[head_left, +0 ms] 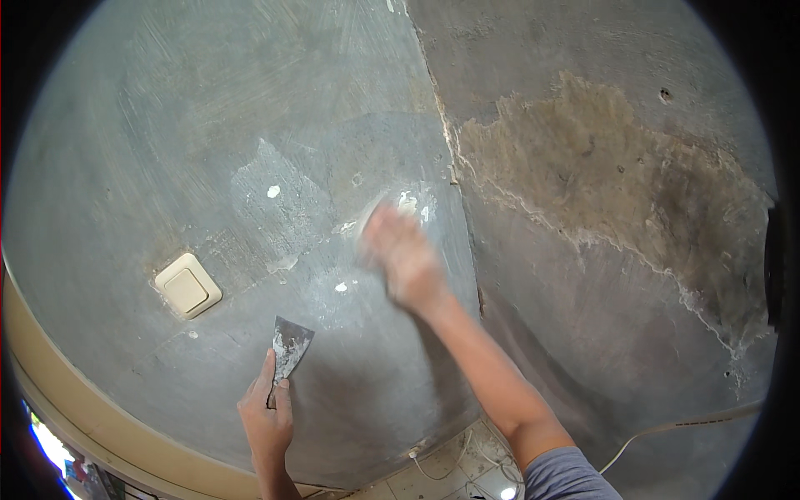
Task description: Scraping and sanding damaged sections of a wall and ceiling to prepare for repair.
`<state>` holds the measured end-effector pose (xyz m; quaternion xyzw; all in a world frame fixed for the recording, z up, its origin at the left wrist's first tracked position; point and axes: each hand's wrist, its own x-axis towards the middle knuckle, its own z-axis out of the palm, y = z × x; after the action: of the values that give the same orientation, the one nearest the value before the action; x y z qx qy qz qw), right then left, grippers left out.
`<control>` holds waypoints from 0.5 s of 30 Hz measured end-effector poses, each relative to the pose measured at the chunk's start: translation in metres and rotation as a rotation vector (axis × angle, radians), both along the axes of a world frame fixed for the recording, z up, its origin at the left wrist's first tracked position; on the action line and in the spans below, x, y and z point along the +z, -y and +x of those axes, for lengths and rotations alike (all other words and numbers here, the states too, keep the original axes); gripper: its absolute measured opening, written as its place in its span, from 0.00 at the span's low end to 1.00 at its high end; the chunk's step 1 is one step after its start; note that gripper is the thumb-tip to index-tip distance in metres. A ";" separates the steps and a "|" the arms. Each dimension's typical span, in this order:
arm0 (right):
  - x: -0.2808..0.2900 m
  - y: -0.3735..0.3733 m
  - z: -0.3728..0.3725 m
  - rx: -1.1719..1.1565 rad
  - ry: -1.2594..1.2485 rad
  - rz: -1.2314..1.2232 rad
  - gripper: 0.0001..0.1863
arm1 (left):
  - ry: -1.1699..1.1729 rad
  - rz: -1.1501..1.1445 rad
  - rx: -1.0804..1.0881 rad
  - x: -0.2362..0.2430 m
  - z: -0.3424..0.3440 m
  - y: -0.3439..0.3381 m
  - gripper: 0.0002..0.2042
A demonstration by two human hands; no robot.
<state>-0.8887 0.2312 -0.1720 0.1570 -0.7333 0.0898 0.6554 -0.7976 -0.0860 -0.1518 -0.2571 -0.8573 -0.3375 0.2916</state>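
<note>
My left hand [268, 423] grips a putty knife [290, 345] by its handle. The knife's blade points up and is smeared with whitish filler. Reaching up from the lower right, my right hand [406, 257] is against or very near the grey wall [358, 367]. Motion smears its fingers, so whether they hold anything is hidden. Around that hand the wall shows a pale smoothed area with white filler spots [407, 202]. Another white spot [341, 287] lies to the left of the right wrist.
A cream light switch [187, 287] is on the wall at left. Beyond a cracked corner line, the right-hand wall has a large brown bare patch [575, 158]. Tan trim [58, 367] curves along the lower left. Cables [433, 475] lie on the tiled floor below.
</note>
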 end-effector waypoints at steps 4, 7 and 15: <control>0.028 0.009 -0.009 -0.005 -0.149 -0.483 0.25 | 0.051 0.031 0.024 -0.004 0.004 -0.003 0.23; -0.032 0.061 0.001 0.080 -0.054 -0.348 0.26 | 0.073 0.080 0.034 0.002 0.009 -0.001 0.23; 0.056 -0.008 -0.008 -0.081 -0.142 -0.466 0.27 | 0.049 0.054 0.024 -0.010 0.003 -0.005 0.23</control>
<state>-0.8970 0.2397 -0.1158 -0.0222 -0.6505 0.2188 0.7270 -0.7950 -0.0810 -0.1615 -0.2303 -0.8579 -0.3631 0.2813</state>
